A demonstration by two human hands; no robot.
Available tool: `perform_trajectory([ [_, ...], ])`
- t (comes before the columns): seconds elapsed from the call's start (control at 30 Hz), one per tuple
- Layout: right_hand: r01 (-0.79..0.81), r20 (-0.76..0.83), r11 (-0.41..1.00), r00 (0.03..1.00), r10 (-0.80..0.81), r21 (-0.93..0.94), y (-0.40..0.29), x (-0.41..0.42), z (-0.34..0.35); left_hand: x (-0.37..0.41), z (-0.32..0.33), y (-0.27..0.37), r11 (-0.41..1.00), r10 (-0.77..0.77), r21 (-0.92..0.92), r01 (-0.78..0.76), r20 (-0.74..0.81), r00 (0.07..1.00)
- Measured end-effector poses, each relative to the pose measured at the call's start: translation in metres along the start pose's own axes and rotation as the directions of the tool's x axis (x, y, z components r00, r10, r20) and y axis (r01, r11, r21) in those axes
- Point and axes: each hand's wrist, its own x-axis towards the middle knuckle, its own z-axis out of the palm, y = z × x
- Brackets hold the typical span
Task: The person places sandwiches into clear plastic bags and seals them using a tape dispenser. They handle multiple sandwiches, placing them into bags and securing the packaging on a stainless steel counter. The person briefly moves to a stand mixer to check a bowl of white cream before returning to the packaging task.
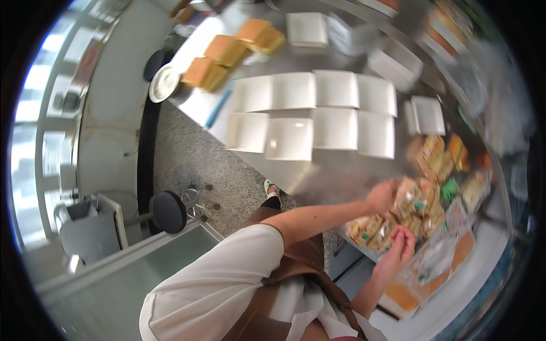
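My left hand (383, 196) reaches in from the left with its fingers curled at the edge of a clear-wrapped sandwich (407, 197), which it appears to grip. Nearer my body, my right hand (399, 249) hovers beside the group of wrapped sandwiches (367, 230), fingers loosely bent; blur hides whether it holds anything. Several of these packs bear green stickers. Unwrapped-looking cut sandwiches (433, 155) with layered filling stand just beyond my left hand. Two rows of open white paper boxes (294, 91) stand on the metal table (337, 170).
Blocks of sponge cake or bread (224, 49) sit on a white board by a blue-handled tool (219, 104) and a round pale container (165, 83). Stacked white boxes (307, 27) stand farther back. Plastic bags (439, 255) lie at right. A black stool (168, 212) is left.
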Motion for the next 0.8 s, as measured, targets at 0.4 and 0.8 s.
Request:
perform_trajectory([
  [0.4,0.058,0.705,0.998,0.707,-0.054,0.019,-0.025,-0.155,0.387,-0.234,-0.445,-0.097,0.972,-0.107,-0.226,0.06,-0.205,0.973],
  [0.8,-0.433,0.777,0.9,0.553,0.301,-0.04,0.103,-0.202,0.785,-0.354,-0.792,-0.225,0.807,-0.41,-0.584,0.083,-0.453,0.792],
])
